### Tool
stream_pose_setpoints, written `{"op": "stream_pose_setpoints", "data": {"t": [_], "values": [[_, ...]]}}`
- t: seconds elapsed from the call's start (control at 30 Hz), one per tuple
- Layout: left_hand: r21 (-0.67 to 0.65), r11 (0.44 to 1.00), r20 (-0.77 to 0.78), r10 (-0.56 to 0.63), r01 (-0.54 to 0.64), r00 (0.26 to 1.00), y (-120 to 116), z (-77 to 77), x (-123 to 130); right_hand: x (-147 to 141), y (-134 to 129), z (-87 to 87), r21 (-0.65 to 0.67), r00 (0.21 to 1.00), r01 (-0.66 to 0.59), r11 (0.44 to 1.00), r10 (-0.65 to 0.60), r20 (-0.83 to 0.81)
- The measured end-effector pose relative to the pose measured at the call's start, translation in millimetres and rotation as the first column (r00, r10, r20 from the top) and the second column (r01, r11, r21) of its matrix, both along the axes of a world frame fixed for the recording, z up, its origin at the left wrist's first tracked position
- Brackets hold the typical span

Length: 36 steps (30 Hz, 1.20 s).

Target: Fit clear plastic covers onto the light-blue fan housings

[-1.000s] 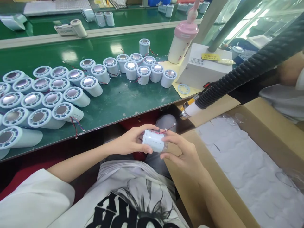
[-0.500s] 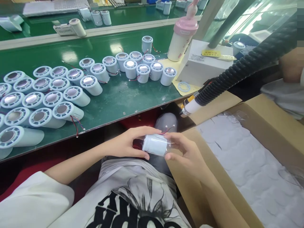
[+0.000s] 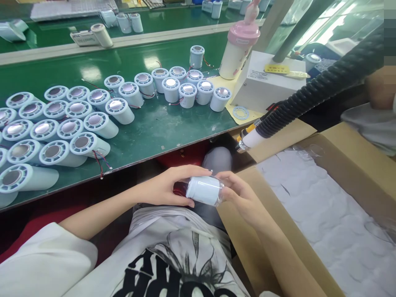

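Between my hands, above my lap, lies a light-blue cylinder (image 3: pixel 204 190) on its side, with clear plastic film around it and standing out past its right end. My left hand (image 3: pixel 165 186) curves around the left end, its fingers along the top and its thumb at the lower edge; a gap shows by the palm. At the right end, my right hand (image 3: pixel 244 196) pinches the film between thumb and fingers. A small white connector tip shows above the cylinder; most of its wires are hidden.
Several similar cylinders (image 3: pixel 95 120) with thin wires stand on the green bench (image 3: pixel 148 136). A pink-lidded bottle (image 3: pixel 230 57) and a white box-shaped device (image 3: pixel 262 82) are farther right. A black ribbed hose (image 3: pixel 297 103) hangs over a carton (image 3: pixel 278 231) with white sheets. Another person's arm is at far right.
My right hand has shifted slightly, its fingers now closer together at the film's end. The cylinder has turned a little, and its red and dark wires no longer show.
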<state>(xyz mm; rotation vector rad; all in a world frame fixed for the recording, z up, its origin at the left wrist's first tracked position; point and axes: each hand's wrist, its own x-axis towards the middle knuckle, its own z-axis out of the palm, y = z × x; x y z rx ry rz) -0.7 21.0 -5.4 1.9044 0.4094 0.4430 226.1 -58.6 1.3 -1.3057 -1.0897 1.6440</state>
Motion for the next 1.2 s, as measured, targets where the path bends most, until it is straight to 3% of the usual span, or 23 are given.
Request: {"op": "stream_pose_setpoints", "data": {"t": [0.33,0.67,0.8,0.9,0.97,1.0,1.1,1.2], "values": [[-0.135,0.991,0.039,-0.005,0.01,0.999,-3.8,0.2,-0.9,-6.6,1.1,-6.3,-0.202,0.983,-0.03,0.979,-0.008,-0.186],[-0.016,1.0,0.095,-0.014,0.015,0.995,-3.3,0.0,0.7,-16.2,2.1,-5.6,-0.382,0.953,-0.101,0.919,-0.021,-0.303],[-0.109,0.994,0.065,0.026,-0.019,0.998,-8.2,1.7,1.7,-17.5,-0.2,-10.7,-0.429,0.938,-0.191,0.883,0.035,-0.346],[-0.214,0.974,0.003,0.073,-0.071,0.997,-12.4,6.8,2.8,-16.7,-5.2,-18.0,-0.281,0.963,-0.137,0.95,0.062,-0.261],[-0.272,0.956,-0.033,0.102,-0.107,0.994,-13.5,10.6,3.3,-13.9,-9.4,-21.9,-0.045,0.989,-0.049,0.998,0.042,-0.145],[-0.295,0.948,-0.041,0.11,-0.117,0.993,-13.5,12.2,3.3,-11.8,-11.4,-23.1,0.085,0.995,-0.019,0.996,0.027,-0.092],[-0.317,0.94,-0.025,0.12,-0.122,0.992,-12.1,15.4,2.7,-4.8,-15.4,-24.9,0.408,0.998,-0.038,0.912,0.018,0.053],[-0.281,0.956,0.027,0.093,-0.082,0.995,-10.4,15.7,1.4,-0.5,-16.1,-25.9,0.58,0.981,-0.125,0.805,0.014,0.191]]}}
